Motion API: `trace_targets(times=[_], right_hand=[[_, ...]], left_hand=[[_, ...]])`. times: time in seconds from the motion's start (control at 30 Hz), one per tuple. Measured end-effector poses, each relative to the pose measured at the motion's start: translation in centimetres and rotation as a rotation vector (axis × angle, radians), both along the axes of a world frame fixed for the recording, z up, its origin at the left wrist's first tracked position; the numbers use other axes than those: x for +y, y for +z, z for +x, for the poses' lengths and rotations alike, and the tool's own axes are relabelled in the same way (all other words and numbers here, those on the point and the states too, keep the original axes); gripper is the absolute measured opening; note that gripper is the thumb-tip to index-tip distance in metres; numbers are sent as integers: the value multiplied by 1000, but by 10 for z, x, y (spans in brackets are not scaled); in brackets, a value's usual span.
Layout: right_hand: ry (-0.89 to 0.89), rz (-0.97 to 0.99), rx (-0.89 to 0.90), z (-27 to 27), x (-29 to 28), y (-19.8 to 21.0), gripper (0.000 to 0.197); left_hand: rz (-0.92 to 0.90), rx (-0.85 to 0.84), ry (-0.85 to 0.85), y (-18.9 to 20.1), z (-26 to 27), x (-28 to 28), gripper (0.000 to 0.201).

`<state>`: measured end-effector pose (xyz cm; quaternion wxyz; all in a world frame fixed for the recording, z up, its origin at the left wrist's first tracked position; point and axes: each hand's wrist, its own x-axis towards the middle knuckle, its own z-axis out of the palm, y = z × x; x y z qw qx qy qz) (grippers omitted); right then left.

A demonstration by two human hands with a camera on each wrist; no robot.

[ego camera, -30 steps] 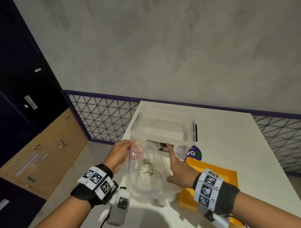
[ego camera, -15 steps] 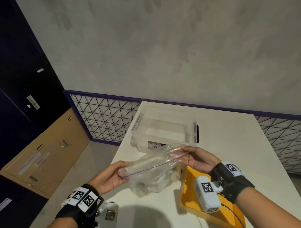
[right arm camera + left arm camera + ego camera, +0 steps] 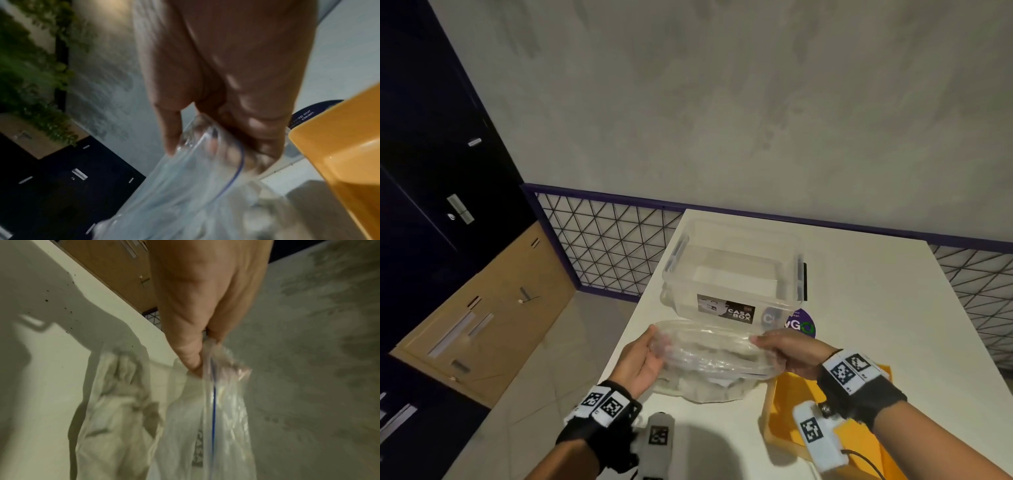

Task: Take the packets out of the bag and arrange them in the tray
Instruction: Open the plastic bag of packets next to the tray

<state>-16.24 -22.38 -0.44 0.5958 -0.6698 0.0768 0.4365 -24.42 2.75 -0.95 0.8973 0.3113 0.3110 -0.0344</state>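
On the table (image 3: 859,308): zip bag (image 3: 709,363) is pinched at both ends by left hand (image 3: 640,359) and right hand (image 3: 791,353).
Left wrist only: blue zip line is seen.
Unclear: packets (image 3: 115,402) are blurred.
Cut off: yellow tray (image 3: 787,404).

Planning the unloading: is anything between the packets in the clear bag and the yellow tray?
Only the clear plastic zip bag itself: the pale packets sit inside it, both hands pinching its top edge. The yellow tray lies right beside it, nothing visible between.
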Motion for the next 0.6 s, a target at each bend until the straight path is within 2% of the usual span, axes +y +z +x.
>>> trace_targets(times=[0.07, 0.13, 0.17, 0.23, 0.3, 0.33, 0.37, 0.43, 0.47, 0.5, 0.57, 0.6], right_hand=[[-180, 66, 18, 0, -3, -5, 32], [-437, 316, 194, 1, -9, -7, 23], [-499, 427, 277, 2, -11, -4, 22], [-544, 517, 336, 1, -8, -4, 17], [-525, 547, 344, 0, -1, -10, 14], [-508, 564, 357, -2, 4, -11, 10], [-497, 609, 383, -2, 5, -17, 14], [-409, 633, 385, -1, 5, -26, 41], [-311, 568, 344, 0, 4, -28, 42], [-162, 444, 254, 0, 3, -29, 43], [169, 47, -62, -6, 3, -28, 48], [248, -109, -211, -8, 5, -30, 38]], left_hand=[[41, -24, -73, 1, -1, -4, 19], [178, -11, -233, -1, -4, 1, 29], [250, -21, -341, -4, -6, 7, 31], [431, -46, -571, -10, -10, 18, 42], [659, -16, -700, -16, -12, 25, 58], [743, 6, -669, -20, -11, 27, 61], [774, 26, -600, -23, -9, 29, 63], [655, 61, -401, -28, -2, 31, 44], [563, 73, -319, -29, 0, 31, 33], [467, 72, -249, -29, 1, 29, 28], [305, 51, -159, -22, 2, 18, 18], [249, 53, -134, -20, 3, 12, 15]])
